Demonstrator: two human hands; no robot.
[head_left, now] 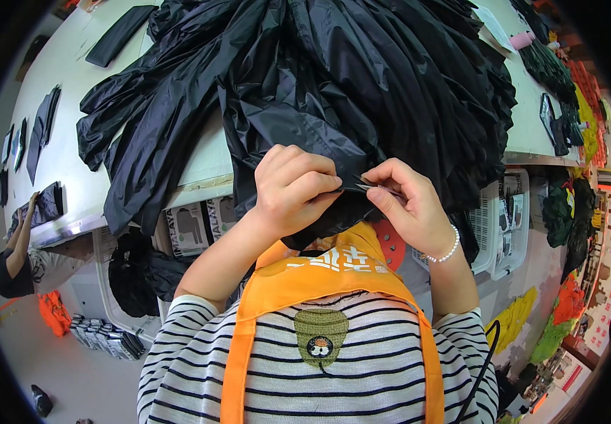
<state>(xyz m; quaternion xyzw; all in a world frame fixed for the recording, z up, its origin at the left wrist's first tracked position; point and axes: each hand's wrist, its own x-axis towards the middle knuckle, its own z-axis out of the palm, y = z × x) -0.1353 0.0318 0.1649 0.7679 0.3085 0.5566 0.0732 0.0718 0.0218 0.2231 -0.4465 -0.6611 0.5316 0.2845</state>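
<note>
across the pale table [79, 71], a wide heap of black cloth [362, 71] spreads in long folds, its near edge hanging over the front. folded dark pieces [120, 35] lie apart on the left, and a pink spool [522, 40] sits at the far right. my left hand [295, 185] is curled, thumb and fingertips pinching the cloth's near edge, just in front of my orange apron [319, 283]. my right hand [408, 201] grips a thin metal tool [370, 186] between thumb and fingers, its points turned left, close to that edge. it looks like tweezers or small snips, though it's too small for me to tell, nor can i see whether the points touch the cloth. a beaded bracelet [452, 253] circles my right wrist. below the table on the right stands a white basket [486, 230]; yellow cloth [516, 318] lies on the floor beyond. at the left, another person's arm [22, 230] reaches to the table.
</note>
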